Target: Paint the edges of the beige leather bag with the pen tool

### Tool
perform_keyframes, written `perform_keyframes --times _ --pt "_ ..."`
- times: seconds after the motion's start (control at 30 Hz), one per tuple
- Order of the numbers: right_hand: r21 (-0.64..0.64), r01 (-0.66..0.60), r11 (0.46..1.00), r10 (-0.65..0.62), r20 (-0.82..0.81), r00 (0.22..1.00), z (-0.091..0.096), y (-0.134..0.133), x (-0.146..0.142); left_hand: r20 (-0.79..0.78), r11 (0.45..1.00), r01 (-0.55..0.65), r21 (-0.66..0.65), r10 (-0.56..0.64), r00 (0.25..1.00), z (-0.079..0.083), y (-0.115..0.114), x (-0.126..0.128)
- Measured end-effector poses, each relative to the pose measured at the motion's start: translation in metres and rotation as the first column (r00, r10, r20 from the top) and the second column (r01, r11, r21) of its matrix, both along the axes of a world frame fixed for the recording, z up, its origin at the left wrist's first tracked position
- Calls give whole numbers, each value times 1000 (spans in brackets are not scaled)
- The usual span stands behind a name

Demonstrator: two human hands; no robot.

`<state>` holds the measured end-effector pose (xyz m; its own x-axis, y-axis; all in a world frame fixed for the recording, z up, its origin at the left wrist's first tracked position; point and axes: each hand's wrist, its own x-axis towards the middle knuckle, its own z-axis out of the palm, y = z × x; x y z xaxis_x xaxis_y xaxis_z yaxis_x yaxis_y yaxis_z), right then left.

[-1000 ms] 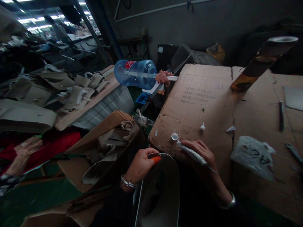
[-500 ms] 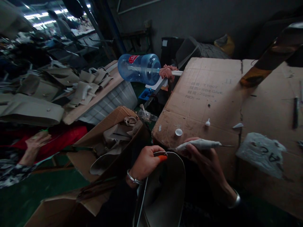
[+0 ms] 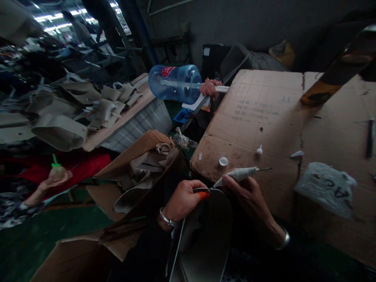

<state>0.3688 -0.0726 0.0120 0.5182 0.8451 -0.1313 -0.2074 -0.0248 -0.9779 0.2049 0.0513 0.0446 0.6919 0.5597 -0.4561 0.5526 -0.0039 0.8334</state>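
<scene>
My left hand (image 3: pixel 183 201) is closed, pinching the edge of a grey-beige bag piece (image 3: pixel 214 239) with a rounded rim. Orange covering or colour shows at one of its fingertips. My right hand (image 3: pixel 248 196) grips a white tapering hand tool (image 3: pixel 239 174), pen-like, with a thin metal rod out of its rear end. The tool's narrow tip meets the piece's edge beside my left fingertips, or lies very close to it. The lower part of the piece hangs toward my lap in dark shadow.
A cardboard-covered table (image 3: pixel 258 98) holds a small white cup (image 3: pixel 223 161), a white nozzle (image 3: pixel 259 149) and a plastic bag (image 3: pixel 326 190). Left stand an open carton (image 3: pixel 138 150) with grey pieces and a blue water bottle (image 3: pixel 174 83). A co-worker's hand (image 3: pixel 55 178) holds a green-tipped object.
My right hand has shifted left and tilted the tool, bringing its tip down to the piece's edge by my left fingers. The co-worker's hand has moved right, showing the green-tipped object.
</scene>
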Motion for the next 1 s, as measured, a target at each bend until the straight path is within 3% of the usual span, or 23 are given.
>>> perform_keyframes --times 0.23,0.53,0.67,0.73,0.83,0.93,1.0 --pt "9 -69 998 68 38 997 3 2 3 26 999 -17 -44 18 1000 -3 -4 -2" --pt "28 -234 972 231 85 969 5 9 10 49 995 58 77 -62 997 -9 -8 -2" --pt "57 -285 957 283 44 958 9 9 10 56 998 67 16 -68 996 -9 -10 -1" --pt "64 -232 971 234 -40 971 9 6 9 73 998 54 -29 -52 996 -8 -10 -1" --pt "61 -48 997 54 -103 993 8 0 11 79 998 0 -66 5 997 -8 -7 -2" --pt "86 147 985 -151 45 988 3 -6 17 70 988 -120 -93 127 990 -9 -1 -5" --pt "113 209 971 -229 211 950 -2 -10 22 66 971 -203 -128 213 975 -9 4 -6"
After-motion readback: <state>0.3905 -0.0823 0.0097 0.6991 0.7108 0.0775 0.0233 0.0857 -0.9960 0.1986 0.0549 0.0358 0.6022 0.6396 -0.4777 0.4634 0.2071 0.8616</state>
